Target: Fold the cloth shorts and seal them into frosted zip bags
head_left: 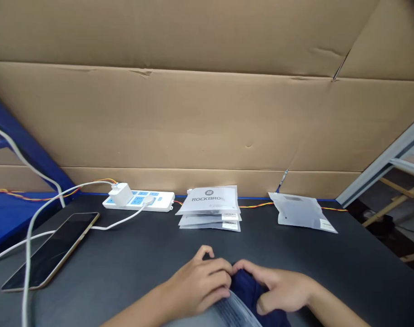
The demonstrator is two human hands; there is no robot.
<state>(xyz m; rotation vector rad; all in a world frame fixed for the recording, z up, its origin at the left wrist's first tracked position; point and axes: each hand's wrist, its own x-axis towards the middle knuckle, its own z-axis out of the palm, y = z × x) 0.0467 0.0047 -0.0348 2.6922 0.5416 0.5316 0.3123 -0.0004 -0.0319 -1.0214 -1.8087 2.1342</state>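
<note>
At the bottom centre, my left hand [204, 282] is closed, its fingertips at the edge of a translucent plastic bag [234, 312] with printed lines. Dark navy fabric [245, 287] lies right against the bag's edge, bunched up. My right hand [284, 288] grips this fabric, with its thumb on the near side and its fingers curled over the far side. The fingertips of both hands almost meet at the top of the fabric. The lower parts of the bag and the fabric run out of view, so I cannot tell how far the fabric sits inside the bag.
Several flat bags marked ROCKBROS [208, 202] lie stacked ahead. Another frosted bag [298, 211] lies at the right, with a pen [281, 180] behind it. Left are a power strip [159, 202], a phone [53, 250] and white cables [32, 222]. A cardboard wall [207, 122] stands behind.
</note>
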